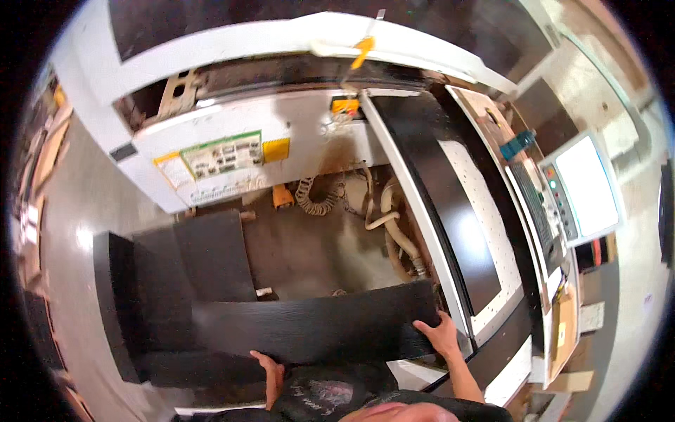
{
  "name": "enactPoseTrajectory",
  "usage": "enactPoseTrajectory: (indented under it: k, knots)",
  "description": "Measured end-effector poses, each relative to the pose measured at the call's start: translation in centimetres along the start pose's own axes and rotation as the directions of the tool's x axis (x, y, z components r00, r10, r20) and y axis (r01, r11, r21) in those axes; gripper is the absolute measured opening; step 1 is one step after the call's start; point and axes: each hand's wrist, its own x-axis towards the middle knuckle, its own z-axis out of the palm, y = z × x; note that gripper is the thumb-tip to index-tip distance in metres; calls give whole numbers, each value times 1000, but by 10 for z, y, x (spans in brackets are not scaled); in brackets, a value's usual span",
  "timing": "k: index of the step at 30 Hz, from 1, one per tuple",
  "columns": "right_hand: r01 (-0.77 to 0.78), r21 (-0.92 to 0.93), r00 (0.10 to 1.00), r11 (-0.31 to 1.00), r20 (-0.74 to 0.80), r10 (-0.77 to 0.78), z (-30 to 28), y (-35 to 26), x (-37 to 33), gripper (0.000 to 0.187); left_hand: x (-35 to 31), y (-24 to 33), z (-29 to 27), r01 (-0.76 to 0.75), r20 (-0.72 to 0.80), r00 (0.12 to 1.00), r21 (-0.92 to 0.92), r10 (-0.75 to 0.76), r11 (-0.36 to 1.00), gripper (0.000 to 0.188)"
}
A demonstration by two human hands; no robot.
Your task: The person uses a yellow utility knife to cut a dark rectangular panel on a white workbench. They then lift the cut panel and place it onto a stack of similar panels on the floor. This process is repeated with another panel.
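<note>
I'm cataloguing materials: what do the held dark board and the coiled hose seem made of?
Dark board: probably wood or wood-based panel, low-sheen black, with faint grain-like streaks. Coiled hose: likely plastic, pale finish, judging by its even, springy-looking loops.

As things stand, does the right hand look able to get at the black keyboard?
Probably not: the right hand holds the black board at its right end, and the white perforated bed lies between that hand and the keyboard.

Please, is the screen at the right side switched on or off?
On: the screen shines bright white across its face, much brighter than the grey frame around it.
</note>
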Motion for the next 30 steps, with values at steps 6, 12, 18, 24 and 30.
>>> enactPoseTrajectory:
  k: [6,12,18,24,30]
  knots:
    - [-195,389,957,900,-124,261,-49,92,-40,54,-99,61,136,-173,397,907,56,138,983,94]
    - [-181,645,865,743,-256,433,-63,161,-75,49,-152,75,266,-287,671,738,227,64,931,86]
    - [-167,725,740,669,-356,571,-57,234,-111,75,-264,34,372,-449,767,639,429,-54,784,79]
    - [-69,775,601,628,-470,647,-21,308,-149,78,-269,-35,453,-583,847,478,505,-235,636,87]
    - [-576,700,517,422,-88,851,-66,233,-142,77,-309,-65,495,-623,833,442,551,-332,555,95]
